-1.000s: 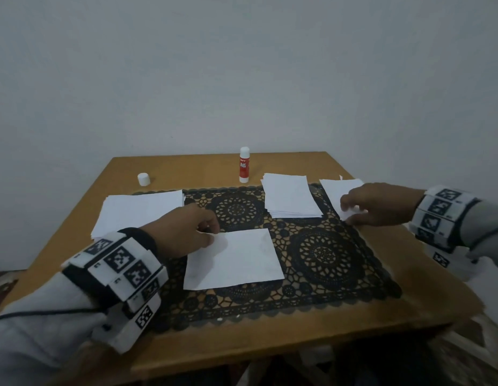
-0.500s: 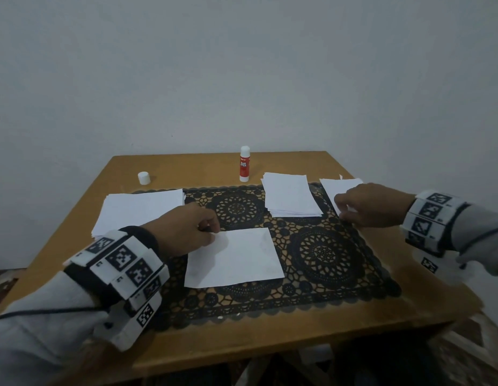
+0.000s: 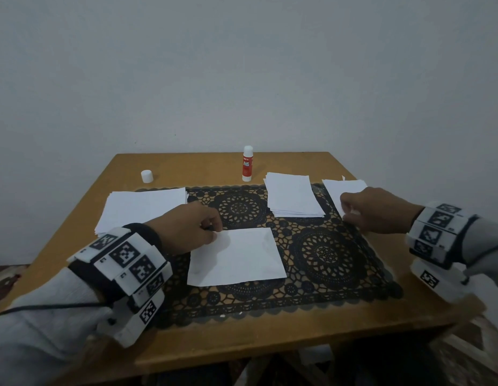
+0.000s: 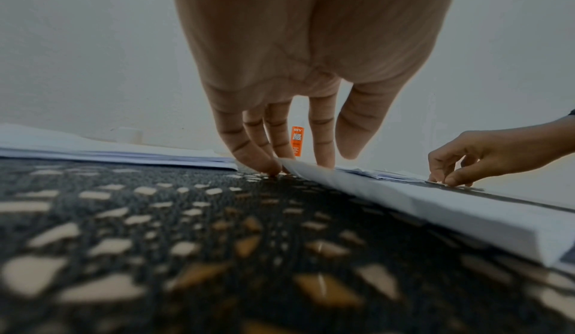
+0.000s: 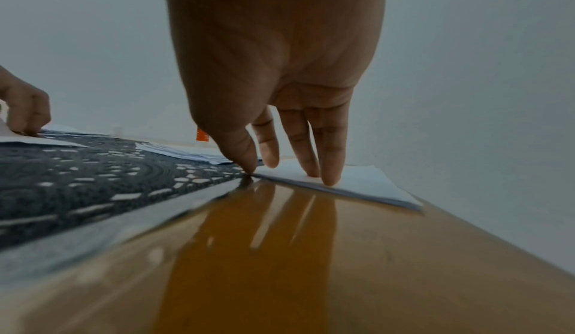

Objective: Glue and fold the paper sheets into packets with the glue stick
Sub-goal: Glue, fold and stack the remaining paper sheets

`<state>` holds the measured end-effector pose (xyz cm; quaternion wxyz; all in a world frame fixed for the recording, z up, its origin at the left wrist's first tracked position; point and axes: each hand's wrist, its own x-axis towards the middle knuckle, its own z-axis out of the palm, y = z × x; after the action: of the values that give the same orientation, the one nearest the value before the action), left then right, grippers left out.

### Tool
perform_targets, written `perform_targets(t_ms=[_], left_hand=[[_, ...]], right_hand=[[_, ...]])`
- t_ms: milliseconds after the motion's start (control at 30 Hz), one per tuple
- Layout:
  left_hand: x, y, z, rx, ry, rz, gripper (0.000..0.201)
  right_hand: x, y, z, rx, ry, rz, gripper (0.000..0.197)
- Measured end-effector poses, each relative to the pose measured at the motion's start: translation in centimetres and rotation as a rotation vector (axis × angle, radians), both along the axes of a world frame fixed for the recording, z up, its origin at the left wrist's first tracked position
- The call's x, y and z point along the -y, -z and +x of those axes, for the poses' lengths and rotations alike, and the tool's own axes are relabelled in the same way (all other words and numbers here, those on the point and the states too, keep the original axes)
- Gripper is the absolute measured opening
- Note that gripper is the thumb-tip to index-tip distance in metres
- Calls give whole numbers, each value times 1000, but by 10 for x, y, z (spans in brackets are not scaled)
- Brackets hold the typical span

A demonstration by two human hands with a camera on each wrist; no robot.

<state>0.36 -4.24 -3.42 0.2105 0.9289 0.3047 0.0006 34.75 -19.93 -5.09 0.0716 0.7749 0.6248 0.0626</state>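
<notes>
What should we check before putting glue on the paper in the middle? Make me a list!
1. Sheet lies flat on the mat: not ok, its left edge is lifted in the left wrist view.
2. Left hand steadies the sheet: ok, fingertips at its corner.
3. Glue stick uncapped: ok, its cap stands apart.
4. Right hand free to take the glue: not ok, its fingers rest on the small pile.
5. Glue stick upright: ok.
</notes>
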Motion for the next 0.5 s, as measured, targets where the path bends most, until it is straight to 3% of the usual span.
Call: perform_targets(t_ms=[300, 433, 500], left_hand=[[1, 0, 0, 0, 7, 14, 19], [0, 1, 0, 1, 5, 13, 19], [-1, 1, 0, 2, 4, 6, 19]], right_hand=[[5, 1, -7, 20, -15, 17, 21], [2, -1, -5, 54, 62, 6, 20], [0, -2, -3, 2, 86, 85, 29]])
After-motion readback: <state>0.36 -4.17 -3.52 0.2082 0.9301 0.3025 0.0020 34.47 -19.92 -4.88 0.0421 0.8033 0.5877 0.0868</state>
